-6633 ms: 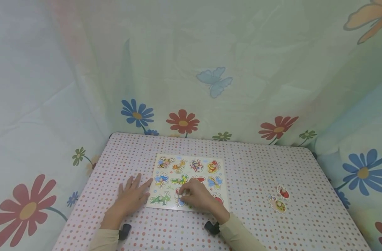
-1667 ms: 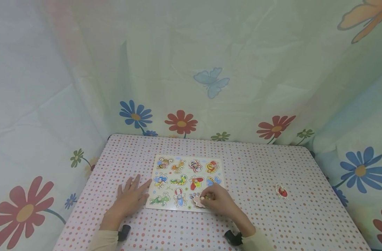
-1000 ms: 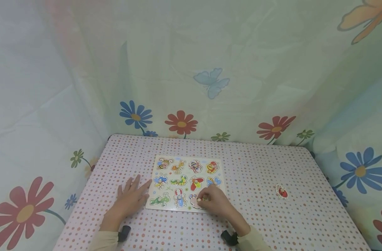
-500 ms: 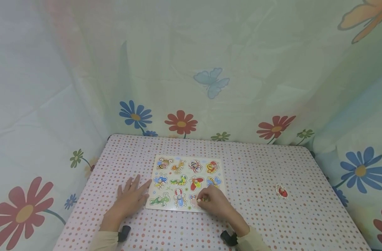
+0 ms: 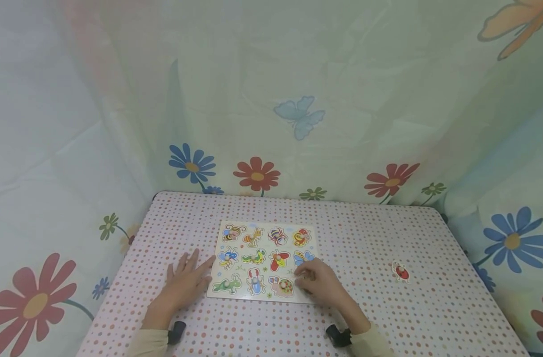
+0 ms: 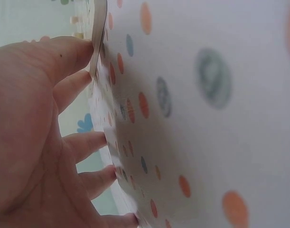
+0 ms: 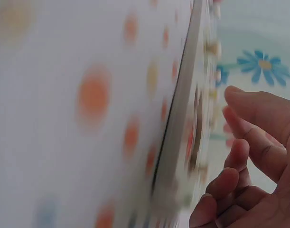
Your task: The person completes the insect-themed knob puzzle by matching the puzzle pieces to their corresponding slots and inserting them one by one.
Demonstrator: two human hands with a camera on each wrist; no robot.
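Note:
A wooden peg puzzle board (image 5: 264, 275) with insect pieces in rows lies on the table. My left hand (image 5: 186, 285) rests with spread fingers at its left edge; in the left wrist view the thumb and a finger touch the board's edge (image 6: 98, 38). The snail piece (image 5: 282, 286) sits in the bottom row. My right hand (image 5: 320, 285) hovers just right of the snail, over the board's lower right corner, its fingers loosely bent with nothing between them. The right wrist view shows a gap between hand and board. A ladybug piece (image 5: 401, 271) lies loose to the right.
The table (image 5: 365, 233) has a white cloth with coloured dots. Curtains printed with flowers (image 5: 257, 176) and butterflies (image 5: 300, 117) stand behind it and at both sides. A black wrist strap (image 5: 338, 336) sits on the right wrist.
The snail piece went from the table at right into the board's bottom row. My right hand has just let go of it and drawn back rightward. The left hand has stayed put.

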